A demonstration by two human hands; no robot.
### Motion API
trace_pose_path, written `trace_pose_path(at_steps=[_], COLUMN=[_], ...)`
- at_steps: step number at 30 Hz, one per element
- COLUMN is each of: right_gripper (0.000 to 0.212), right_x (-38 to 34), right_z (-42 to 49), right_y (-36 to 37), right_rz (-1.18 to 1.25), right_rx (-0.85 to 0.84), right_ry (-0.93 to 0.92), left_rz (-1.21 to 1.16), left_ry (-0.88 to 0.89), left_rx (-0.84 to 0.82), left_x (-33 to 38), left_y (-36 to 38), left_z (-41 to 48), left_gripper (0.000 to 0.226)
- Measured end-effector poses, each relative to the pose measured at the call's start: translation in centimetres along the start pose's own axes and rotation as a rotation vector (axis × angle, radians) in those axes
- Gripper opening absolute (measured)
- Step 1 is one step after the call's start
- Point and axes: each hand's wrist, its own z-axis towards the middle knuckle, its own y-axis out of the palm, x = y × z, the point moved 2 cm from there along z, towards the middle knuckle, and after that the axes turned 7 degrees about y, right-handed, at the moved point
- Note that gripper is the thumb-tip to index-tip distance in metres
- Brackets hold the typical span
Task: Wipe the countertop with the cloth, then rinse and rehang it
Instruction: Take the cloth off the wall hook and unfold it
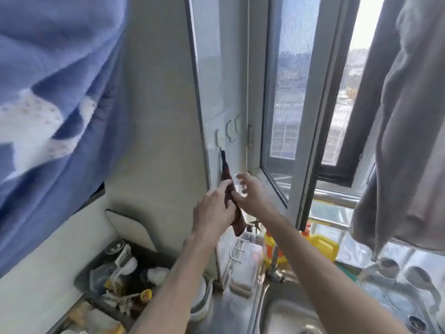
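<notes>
A dark reddish-brown cloth (226, 173) hangs by its top corner from a hook on the white wall panel beside the window. My left hand (213, 207) holds the cloth's middle from the left, fingers pressed on it. My right hand (250, 192) is at the cloth's right side, thumb and forefinger touching it and the other fingers spread apart. The cloth's lower end (238, 226) dangles below both hands. More wall hooks (231, 132) sit just above the cloth's top.
A steel sink (286, 312) with a tap (274, 263) lies below. A yellow jug (321, 247) and an orange bottle stand on the sill. Left of the sink is a dish rack (120, 276) with utensils. Blue fabric hangs left, a grey towel (407, 141) right. The window stands open.
</notes>
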Motion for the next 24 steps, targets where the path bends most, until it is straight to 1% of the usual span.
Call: trace_pose_path(at_steps=[2, 4, 5, 7, 9, 10, 13, 14, 15, 17, 18, 21, 24], right_gripper=[0.056, 0.058, 0.055, 0.041, 0.024, 0.021, 0.034, 0.031, 0.024, 0.013, 0.011, 0.005, 0.001], right_x=[-0.6, -0.8, -0.6, 0.2, 1.4, 1.8, 2.2, 2.2, 2.0, 1.6, 1.3, 0.1, -1.3], right_z=[1.6, 2.8, 3.5, 4.4, 5.1, 5.4, 6.0, 6.5, 6.7, 7.2, 7.3, 7.3, 7.7], right_y=[0.3, 1.1, 1.7, 2.7, 3.4, 3.6, 3.7, 3.9, 3.9, 3.6, 3.3, 1.4, -0.8], right_rz=[0.019, -0.001, 0.015, 0.086, 0.137, 0.165, 0.211, 0.214, 0.204, 0.215, 0.251, 0.367, 0.452], right_rx=[-0.050, -0.123, -0.138, -0.104, -0.042, -0.022, -0.053, -0.068, -0.071, -0.024, 0.012, 0.095, 0.155], right_ry=[0.035, 0.069, 0.088, 0.123, 0.165, 0.175, 0.130, 0.111, 0.093, 0.060, 0.051, 0.009, -0.056], left_rz=[-0.157, -0.263, -0.303, -0.362, -0.366, -0.357, -0.372, -0.372, -0.357, -0.315, -0.294, -0.243, -0.238], left_ry=[-0.096, -0.142, -0.160, -0.207, -0.245, -0.253, -0.270, -0.268, -0.276, -0.326, -0.353, -0.422, -0.453], left_rx=[-0.006, -0.003, 0.007, 0.013, 0.000, -0.001, 0.051, 0.065, 0.063, 0.034, 0.014, -0.047, -0.065], left_x=[-0.4, -0.6, -0.8, -1.3, -1.9, -2.1, -2.3, -2.6, -3.0, -4.4, -5.1, -6.7, -7.3], left_y=[1.0, 2.2, 2.8, 3.7, 4.4, 4.7, 4.8, 5.0, 5.3, 6.3, 6.8, 8.0, 8.5], left_z=[1.3, 2.6, 3.4, 4.9, 5.6, 5.8, 4.8, 3.9, 2.6, -0.3, -1.7, -4.9, -5.8], left_gripper=[0.060, 0.067, 0.068, 0.066, 0.065, 0.065, 0.059, 0.053, 0.046, 0.034, 0.033, 0.038, 0.043])
